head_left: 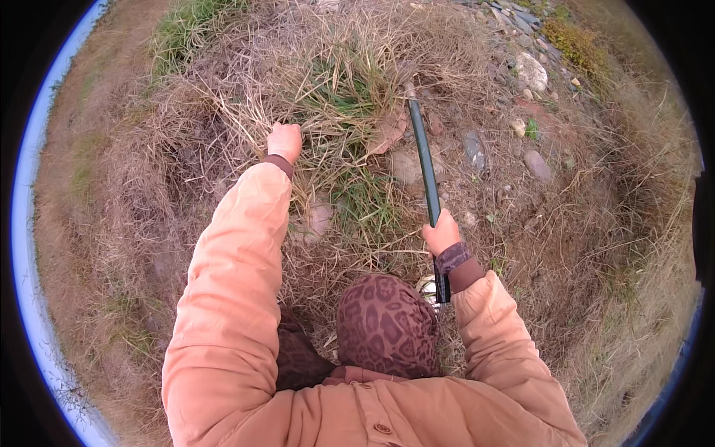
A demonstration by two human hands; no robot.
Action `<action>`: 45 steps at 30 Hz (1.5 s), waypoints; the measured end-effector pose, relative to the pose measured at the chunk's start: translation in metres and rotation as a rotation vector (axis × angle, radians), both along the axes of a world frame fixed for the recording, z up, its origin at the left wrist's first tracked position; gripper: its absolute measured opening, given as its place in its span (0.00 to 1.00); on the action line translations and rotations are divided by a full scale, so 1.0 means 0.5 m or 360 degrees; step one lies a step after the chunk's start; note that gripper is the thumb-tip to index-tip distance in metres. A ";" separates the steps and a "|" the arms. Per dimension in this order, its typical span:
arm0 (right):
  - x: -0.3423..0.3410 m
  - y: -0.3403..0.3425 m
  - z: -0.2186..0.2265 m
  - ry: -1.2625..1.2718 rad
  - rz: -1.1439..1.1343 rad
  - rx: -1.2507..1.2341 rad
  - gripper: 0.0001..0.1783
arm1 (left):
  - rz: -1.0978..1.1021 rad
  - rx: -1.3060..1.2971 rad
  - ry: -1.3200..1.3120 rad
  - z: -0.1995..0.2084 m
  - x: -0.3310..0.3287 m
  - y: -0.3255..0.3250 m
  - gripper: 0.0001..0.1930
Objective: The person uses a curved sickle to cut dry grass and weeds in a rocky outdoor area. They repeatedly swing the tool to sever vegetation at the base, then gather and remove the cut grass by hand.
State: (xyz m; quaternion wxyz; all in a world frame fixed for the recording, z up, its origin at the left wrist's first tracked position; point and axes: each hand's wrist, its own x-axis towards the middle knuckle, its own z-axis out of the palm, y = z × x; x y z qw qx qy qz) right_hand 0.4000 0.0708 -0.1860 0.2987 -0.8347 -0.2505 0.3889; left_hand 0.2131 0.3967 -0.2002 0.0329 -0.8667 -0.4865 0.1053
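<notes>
My left hand (285, 141) is closed in a fist around a bunch of dry grass (242, 119), whose pale stalks fan out up and to the left. Lower down on the right, my right hand (444, 232) wraps round a long-handled tool with a dark green shaft (423, 153). The shaft slants up and away from me, and its butt shows below my wrist. A pale piece caps its far end among the straw, where I cannot make out any blade. Green grass (346, 86) grows between the fist and the shaft.
Stones lie right of the tool, among them a large pale rock (531, 72) and a grey stone (474, 151). A flat reddish stone (389, 132) sits left of the shaft. My bent knee (387, 324) in patterned cloth is below. Dry grass spreads round the slope.
</notes>
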 end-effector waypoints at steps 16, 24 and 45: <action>-0.025 0.095 0.135 0.1034 -0.0033 0.0304 0.10 | -0.0695 0.0460 -0.0679 0.146 0.045 -0.245 0.24; -0.022 0.280 0.140 0.0269 0.0552 0.0015 0.12 | 0.0738 -0.2159 -0.2031 0.306 0.061 -0.466 0.23; -0.090 0.209 0.047 0.0601 -0.0285 0.0146 0.08 | 0.1077 -0.3323 -0.2604 0.091 0.008 -0.572 0.07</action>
